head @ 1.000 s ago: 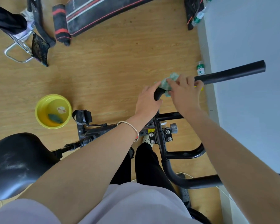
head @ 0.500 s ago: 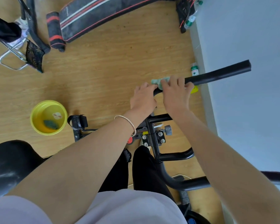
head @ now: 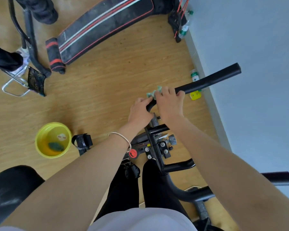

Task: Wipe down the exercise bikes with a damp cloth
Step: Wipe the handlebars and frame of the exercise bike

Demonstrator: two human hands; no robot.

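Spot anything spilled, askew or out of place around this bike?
No visible spill or damage. Minor clutter only: a small green-labelled bottle and a yellow object lie loose on the floor by the baseboard, under the handlebar. A dark green cloth sits in the yellow basin.

Downward head view over an exercise bike [head: 157,147] standing on a wooden floor [head: 107,84] beside a pale wall [head: 257,64]. The right hand [head: 169,104] curls over the black handlebar [head: 210,80], fingers [head: 167,90] pressing a crumpled green cloth [head: 154,93] against the bar. The left hand [head: 140,112], bracelet [head: 122,136] at the wrist, grips the bend of the same bar just beside the right hand. At left, a yellow basin [head: 40,134] on the floor holds liquid and a dark green object [head: 56,146]. The saddle [head: 8,194] is at lower left. A black padded bench [head: 105,24] with red and white stripes lies at the top. A small bottle [head: 194,75] stands near the wall.
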